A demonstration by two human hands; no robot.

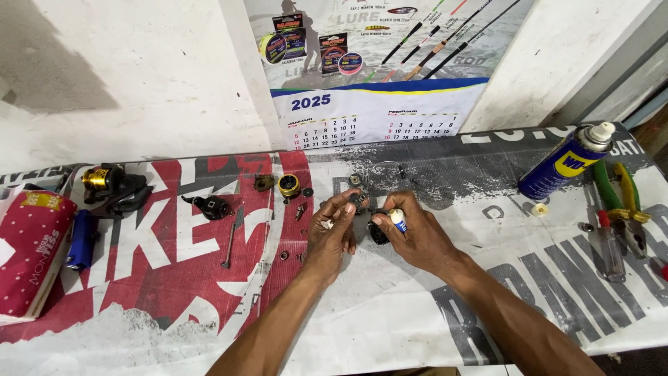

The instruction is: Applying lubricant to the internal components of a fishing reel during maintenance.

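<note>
Centre of frame: right hand (pixel 417 237) pinches a small white tube with a blue label (pixel 397 221) between thumb and forefinger, tip angled toward the upper left. A dark reel part (pixel 378 233) sits under the same hand, against the fingers; whether it is gripped or resting on the desk (pixel 390 313) cannot be told. Left hand (pixel 332 233) is just beside it, fingers curled, thumb and forefinger tips closed on a small pale piece (pixel 327 223), too small to identify.

Just above the hands: loose small parts, including a gold-and-black ring (pixel 289 185) and a dark screw (pixel 300 211).

Left of frame: black reel handle piece (pixel 209 206), a thin metal rod (pixel 230 244), a gold-and-black fishing reel (pixel 110 184), a red dotted pouch (pixel 31 251), contents hidden.

Upper right: blue-and-yellow spray can (pixel 565 164) lying tilted, cap on; green-and-yellow-handled pliers (pixel 621 198) beside it.

Upper centre: wall calendar (pixel 376 115).
</note>
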